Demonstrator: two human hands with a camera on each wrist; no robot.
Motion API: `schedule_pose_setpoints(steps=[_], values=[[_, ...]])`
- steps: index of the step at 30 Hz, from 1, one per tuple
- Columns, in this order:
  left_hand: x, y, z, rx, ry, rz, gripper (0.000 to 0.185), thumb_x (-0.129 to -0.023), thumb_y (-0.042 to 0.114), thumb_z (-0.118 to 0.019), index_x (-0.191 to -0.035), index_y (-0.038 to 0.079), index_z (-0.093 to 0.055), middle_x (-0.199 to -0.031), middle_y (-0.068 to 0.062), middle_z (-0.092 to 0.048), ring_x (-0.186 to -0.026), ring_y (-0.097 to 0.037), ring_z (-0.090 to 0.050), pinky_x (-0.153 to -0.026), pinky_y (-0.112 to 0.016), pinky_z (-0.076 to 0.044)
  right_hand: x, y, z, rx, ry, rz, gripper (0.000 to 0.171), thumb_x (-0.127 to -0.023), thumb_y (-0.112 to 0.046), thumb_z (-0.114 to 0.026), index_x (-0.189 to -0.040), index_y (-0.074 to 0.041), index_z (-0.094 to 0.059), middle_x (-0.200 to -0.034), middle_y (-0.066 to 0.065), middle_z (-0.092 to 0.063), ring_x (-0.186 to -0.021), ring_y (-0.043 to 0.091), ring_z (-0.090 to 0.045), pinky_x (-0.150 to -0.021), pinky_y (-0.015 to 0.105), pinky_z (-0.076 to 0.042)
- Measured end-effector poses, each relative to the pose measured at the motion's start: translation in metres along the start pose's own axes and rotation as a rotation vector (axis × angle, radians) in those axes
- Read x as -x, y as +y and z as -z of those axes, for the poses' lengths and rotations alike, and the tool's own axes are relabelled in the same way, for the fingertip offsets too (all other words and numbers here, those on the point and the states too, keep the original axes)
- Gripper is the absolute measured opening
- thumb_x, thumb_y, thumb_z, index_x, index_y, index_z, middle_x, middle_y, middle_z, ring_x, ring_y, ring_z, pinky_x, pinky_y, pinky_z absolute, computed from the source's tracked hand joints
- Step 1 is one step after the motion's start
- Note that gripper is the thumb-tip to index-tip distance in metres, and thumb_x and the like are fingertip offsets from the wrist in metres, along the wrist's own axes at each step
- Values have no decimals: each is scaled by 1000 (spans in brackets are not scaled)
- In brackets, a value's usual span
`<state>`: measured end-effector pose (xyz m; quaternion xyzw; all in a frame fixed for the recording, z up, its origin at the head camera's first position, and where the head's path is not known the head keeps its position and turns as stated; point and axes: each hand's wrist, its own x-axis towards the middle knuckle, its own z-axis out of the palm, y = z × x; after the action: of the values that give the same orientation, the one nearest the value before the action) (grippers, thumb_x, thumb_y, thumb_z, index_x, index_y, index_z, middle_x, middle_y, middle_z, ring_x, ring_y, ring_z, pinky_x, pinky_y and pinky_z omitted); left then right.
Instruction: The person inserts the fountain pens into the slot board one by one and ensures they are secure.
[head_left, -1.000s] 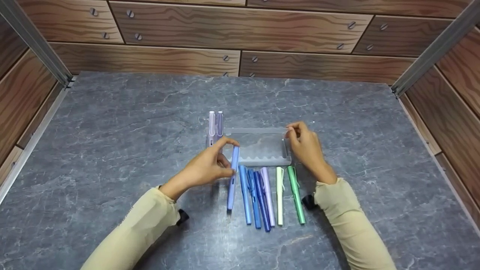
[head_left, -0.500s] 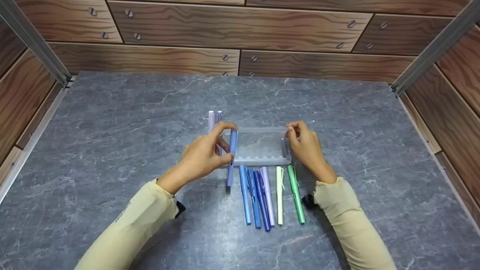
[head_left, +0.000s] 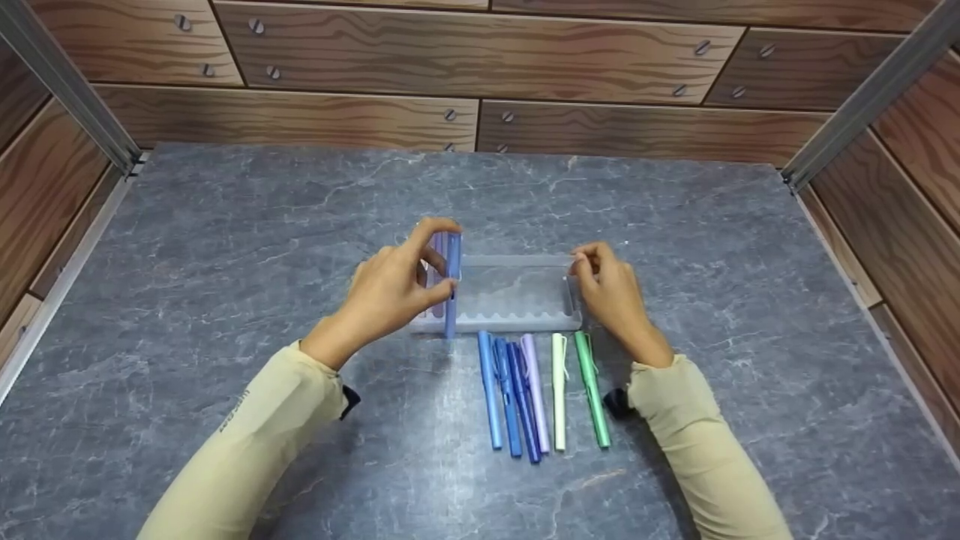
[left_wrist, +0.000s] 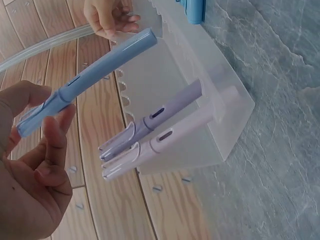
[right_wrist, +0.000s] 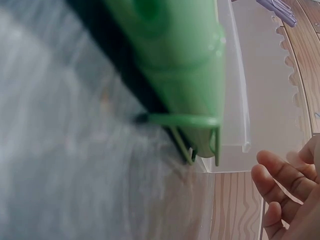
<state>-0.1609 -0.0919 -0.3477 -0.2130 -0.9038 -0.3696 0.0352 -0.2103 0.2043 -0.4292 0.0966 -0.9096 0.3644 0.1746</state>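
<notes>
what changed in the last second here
The left hand lifted the light blue pen off the table, stood it more upright and carried it up and left to the clear holder, beside the two lilac pens already slotted there. The right hand kept gripping the holder's right end, and the six pens in front stayed in their row.

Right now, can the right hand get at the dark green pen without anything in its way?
Probably yes. The dark green pen lies outermost in the row, just beside the right hand, which holds the clear holder's end and would have to let go first.
</notes>
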Motion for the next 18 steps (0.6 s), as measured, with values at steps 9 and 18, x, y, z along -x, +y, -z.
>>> schedule_pose_setpoints(steps=[9,18], values=[[-3,-9,-5,5,57,-65,50,-88,17,-68,-131,26,-44,-94,0,-72,-61,-11,-58,-49,-25,-41,1,-1,0,4,-11,-5,18,-97,-10,-49,-103,1,-63,-80,12,-72,-71,25,-67,-64,33,-48],[-6,-15,-12,-21,105,-144,49,-87,15,-69,-128,25,-44,-94,-1,-74,-63,-11,-61,-50,-26,-44,0,-2,1,6,-4,4,17,-98,-9,-51,-102,1,-63,-80,13,-71,-72,27,-68,-65,35,-49]])
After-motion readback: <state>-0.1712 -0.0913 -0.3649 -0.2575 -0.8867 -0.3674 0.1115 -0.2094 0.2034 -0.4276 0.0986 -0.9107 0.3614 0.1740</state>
